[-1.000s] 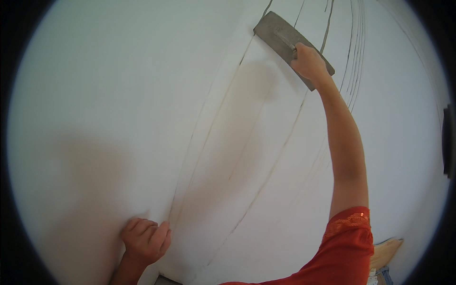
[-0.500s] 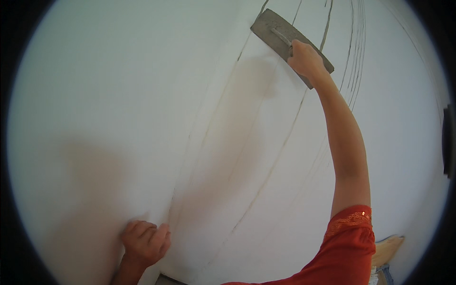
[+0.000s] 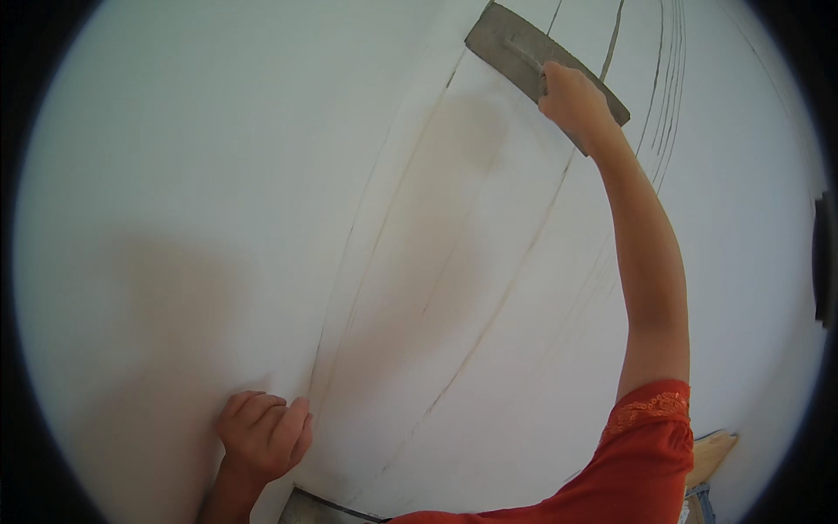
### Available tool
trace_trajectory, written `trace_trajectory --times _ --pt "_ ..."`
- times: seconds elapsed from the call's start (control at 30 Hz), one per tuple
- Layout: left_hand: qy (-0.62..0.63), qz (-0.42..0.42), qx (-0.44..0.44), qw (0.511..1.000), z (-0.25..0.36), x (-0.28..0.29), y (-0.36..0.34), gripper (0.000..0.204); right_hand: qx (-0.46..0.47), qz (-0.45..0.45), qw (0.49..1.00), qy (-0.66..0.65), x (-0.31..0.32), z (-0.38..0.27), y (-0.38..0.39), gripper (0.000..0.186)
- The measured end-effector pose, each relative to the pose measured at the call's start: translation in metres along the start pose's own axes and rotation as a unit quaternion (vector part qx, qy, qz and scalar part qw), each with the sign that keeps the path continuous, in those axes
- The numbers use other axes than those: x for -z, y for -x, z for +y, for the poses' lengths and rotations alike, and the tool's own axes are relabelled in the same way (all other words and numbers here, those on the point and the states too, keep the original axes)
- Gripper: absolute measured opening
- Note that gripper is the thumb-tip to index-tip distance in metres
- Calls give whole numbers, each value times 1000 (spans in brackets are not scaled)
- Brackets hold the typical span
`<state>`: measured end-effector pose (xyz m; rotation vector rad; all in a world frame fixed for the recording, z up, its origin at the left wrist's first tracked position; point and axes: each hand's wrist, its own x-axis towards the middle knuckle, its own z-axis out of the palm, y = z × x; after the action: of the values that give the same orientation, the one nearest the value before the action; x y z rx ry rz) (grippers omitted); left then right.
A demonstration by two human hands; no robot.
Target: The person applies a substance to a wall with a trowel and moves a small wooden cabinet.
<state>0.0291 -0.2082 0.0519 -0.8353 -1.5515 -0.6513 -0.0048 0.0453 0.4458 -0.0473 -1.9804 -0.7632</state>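
My right hand point(image 3: 576, 103) is closed round the handle of a grey plastering trowel point(image 3: 497, 39) at the top of the view. Its long rectangular blade lies slantwise against the pale wall point(image 3: 288, 192), over some dark streaks. At lower left, my left hand point(image 3: 266, 437) is raised near the wall with its fingers curled in. Its palm is turned away, so anything inside it is hidden; I cannot tell whether it touches the wall.
Long thin dark streaks point(image 3: 515, 284) run slantwise down the wall. A grey flat surface with a dark edge point(image 3: 319, 508) shows at the bottom. Right of my red sleeve is a piece of light wood point(image 3: 714, 456). A dark object point(image 3: 821, 260) stands at the right rim.
The trowel and my right hand have shifted slightly up and to the right in the picture. My left hand sits a little higher and stays curled. More of the grey surface shows below.
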Motion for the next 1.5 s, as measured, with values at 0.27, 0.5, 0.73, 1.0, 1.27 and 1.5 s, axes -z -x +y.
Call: trace_trajectory --times 0.27,0.5,0.73,1.0,1.27,1.5 --pt "8 10 6 1000 4 9 -8 15 22 -38 999 1 -5 -10 31 14" --pt "6 15 -12 1000 -5 14 -28 16 21 -29 999 -27 -4 -1 21 15" --pt "-11 -10 -14 1000 -8 13 -50 10 -48 39 991 -122 -10 39 -3 25" --pt "-13 -47 2 999 -5 23 -36 12 -191 121 974 -34 40 120 -78 24" --pt "-16 -61 -25 998 -12 6 -32 14 -158 -7 980 -124 52 126 -57 21" --pt "-17 -74 -23 997 -7 14 -24 16 -56 84 993 -63 47 141 -35 21"
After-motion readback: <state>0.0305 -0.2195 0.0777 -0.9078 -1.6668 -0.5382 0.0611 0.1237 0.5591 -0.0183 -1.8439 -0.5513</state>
